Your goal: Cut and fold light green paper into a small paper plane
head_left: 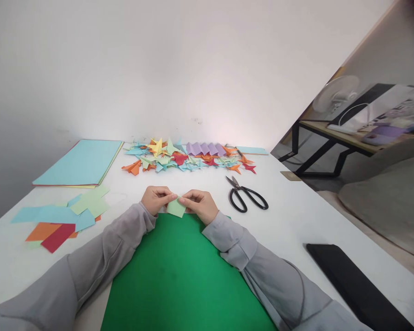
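A small piece of pale green paper is held up between my two hands, above the far edge of a large green sheet. My left hand pinches its upper left corner between thumb and fingers. On the other side, my right hand grips the upper right edge, thumb toward me. The fingertips behind the paper are partly hidden. Whether the paper has a fold along its top edge, I cannot tell.
Folded paper pieces line the wall. Black-handled scissors lie right of my hands. Loose coloured cut papers spread at left, below a stack of large sheets. A black flat object rests at the right.
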`<state>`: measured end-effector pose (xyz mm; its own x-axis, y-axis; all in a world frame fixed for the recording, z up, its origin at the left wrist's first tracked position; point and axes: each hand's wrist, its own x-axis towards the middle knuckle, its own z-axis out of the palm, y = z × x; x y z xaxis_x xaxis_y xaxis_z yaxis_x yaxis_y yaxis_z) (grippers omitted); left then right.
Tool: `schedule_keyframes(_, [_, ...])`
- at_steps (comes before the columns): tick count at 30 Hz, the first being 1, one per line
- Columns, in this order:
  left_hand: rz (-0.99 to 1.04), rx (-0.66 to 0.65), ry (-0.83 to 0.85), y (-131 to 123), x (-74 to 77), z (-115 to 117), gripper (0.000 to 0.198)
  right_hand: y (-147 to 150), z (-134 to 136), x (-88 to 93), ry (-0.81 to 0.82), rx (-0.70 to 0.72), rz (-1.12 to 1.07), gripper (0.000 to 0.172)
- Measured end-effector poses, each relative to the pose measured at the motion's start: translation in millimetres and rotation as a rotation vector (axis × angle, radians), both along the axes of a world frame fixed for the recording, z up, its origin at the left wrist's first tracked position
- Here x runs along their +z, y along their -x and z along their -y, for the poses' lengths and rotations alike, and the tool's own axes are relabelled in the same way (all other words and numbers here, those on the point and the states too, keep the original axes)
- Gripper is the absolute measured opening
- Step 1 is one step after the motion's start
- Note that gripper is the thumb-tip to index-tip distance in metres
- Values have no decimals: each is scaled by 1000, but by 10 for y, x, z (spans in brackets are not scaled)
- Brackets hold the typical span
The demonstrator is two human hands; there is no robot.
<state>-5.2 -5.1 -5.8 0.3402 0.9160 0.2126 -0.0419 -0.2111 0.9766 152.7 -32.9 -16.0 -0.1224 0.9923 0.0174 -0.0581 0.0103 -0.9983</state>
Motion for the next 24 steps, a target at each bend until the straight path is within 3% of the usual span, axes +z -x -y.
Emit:
schedule_keyframes(5, [-60,-18,60,-14,3,34,22,3,-2,-21,-107,72,66,20])
schedule_keyframes(14, [-60,-78,126,-38,18,51,26,-12,2,33,2,-34,11,23])
schedule_keyframes(24, [-159,-43,90,-45,23,73,32,-8,0,27,19,-53,-22,24])
